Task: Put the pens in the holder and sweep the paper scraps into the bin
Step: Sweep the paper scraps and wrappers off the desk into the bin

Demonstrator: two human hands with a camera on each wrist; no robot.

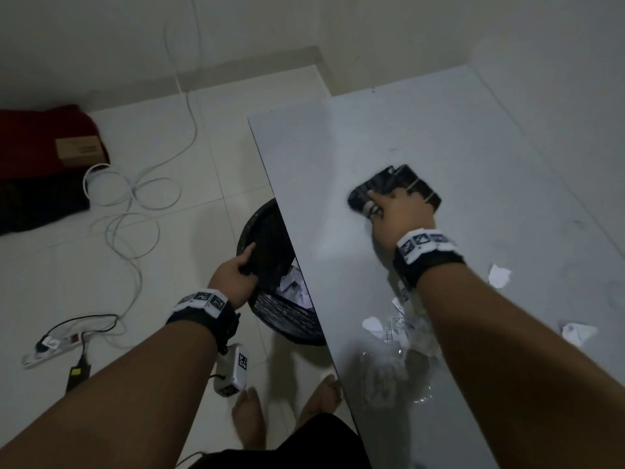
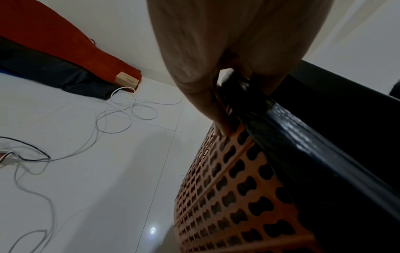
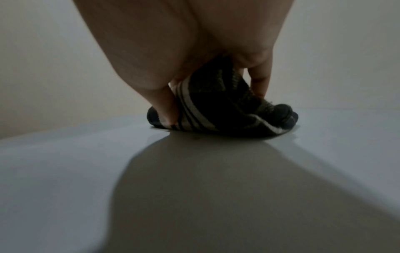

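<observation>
My left hand (image 1: 236, 270) grips the rim of the bin (image 1: 270, 238), which stands on the floor against the table's left edge. The bin (image 2: 227, 196) is orange and perforated, with a black liner, and my left hand (image 2: 205, 77) curls over its rim. White paper scraps (image 1: 294, 289) lie inside it. On the grey table (image 1: 439, 130) my right hand (image 1: 395, 211) holds a dark striped cloth (image 1: 416, 184) down on the surface. Its fingers (image 3: 166, 106) curl round the cloth (image 3: 227, 116). More scraps (image 1: 499, 275) lie near my right forearm. No pens or holder are in view.
White cables (image 1: 142, 198) and a power strip (image 1: 50, 346) lie on the tiled floor at the left. Red and dark fabric (image 1: 40, 140) with a small box (image 1: 79, 152) sits by the wall. My bare feet (image 1: 250, 418) stand beside the table. Something clear and crumpled (image 1: 399, 374) lies on the near table.
</observation>
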